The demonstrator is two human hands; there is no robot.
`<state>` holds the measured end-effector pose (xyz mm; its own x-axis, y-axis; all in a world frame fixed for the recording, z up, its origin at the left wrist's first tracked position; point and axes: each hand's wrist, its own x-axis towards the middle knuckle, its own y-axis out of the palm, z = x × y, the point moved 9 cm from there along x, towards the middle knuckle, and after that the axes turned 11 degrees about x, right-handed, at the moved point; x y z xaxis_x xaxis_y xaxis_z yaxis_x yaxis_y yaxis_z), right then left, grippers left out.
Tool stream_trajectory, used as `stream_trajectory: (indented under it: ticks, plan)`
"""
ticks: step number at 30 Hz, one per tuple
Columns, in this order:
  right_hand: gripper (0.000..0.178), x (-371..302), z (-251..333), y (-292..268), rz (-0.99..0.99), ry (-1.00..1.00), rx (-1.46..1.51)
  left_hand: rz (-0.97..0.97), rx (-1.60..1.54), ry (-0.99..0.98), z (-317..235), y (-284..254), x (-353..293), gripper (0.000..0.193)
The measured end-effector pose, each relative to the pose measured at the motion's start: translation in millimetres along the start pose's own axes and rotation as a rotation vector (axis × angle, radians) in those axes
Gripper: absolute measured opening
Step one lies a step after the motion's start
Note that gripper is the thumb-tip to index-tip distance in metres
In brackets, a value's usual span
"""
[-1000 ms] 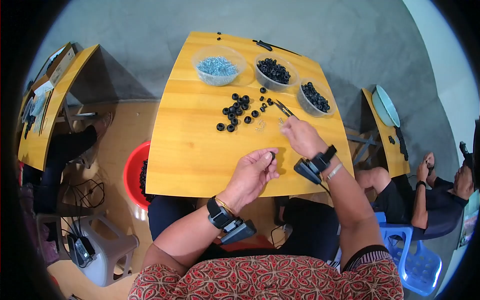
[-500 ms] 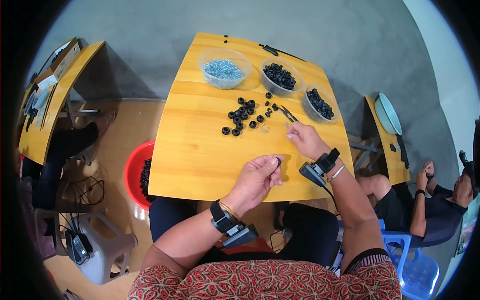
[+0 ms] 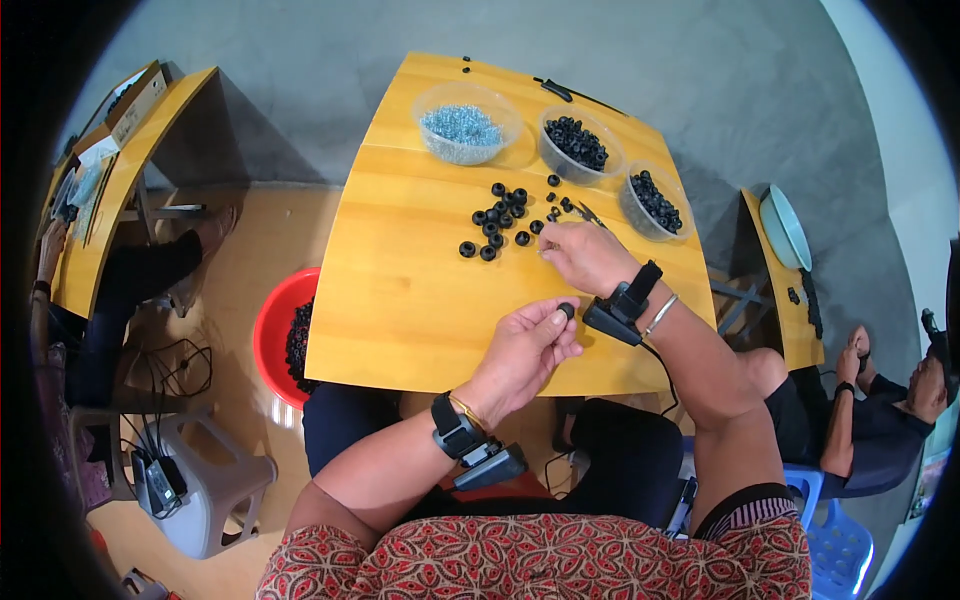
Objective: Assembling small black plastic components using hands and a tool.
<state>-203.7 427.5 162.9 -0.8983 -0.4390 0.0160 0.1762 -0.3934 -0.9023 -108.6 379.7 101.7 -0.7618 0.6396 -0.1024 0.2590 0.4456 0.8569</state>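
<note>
Near the front of the table, my left hand pinches a small black round part between thumb and fingers. Farther ahead, my right hand reaches down to the tabletop with its fingertips together; whatever they pinch is too small to make out. The dark pointed tips of a slim tool show just beyond that hand, the remainder being hidden. A loose cluster of black round parts with holes lies to the left of my right fingers. Smaller black pieces are scattered beyond the fingertips.
On the wooden table stand a clear bowl of bluish small pieces and two tubs of black parts. A black-handled tool lies at the back. A red basin sits left; a person sits right.
My right hand has moved left and down to the tabletop by the loose parts, covering more of the slim tool. The left hand still holds its black part, now turned more into view.
</note>
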Motion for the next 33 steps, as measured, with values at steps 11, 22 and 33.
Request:
stream_trajectory:
  ticks: [11, 22, 33]
  plan:
    - [0.007, -70.3, 36.4, -55.1, -0.110, 0.011, 0.401, 0.222, -0.126, 0.074, -14.9, 25.2, -7.1, 0.023]
    - [0.007, -104.0, 62.7, -60.3, -0.148, -0.023, 0.431, 0.230, -0.129, 0.085, -13.4, 25.5, -5.3, 0.021]
    - [0.007, -100.1, 72.7, -56.5, -0.152, -0.065, 0.329, 0.235, -0.234, 0.021, -11.2, 23.1, -5.2, 0.015]
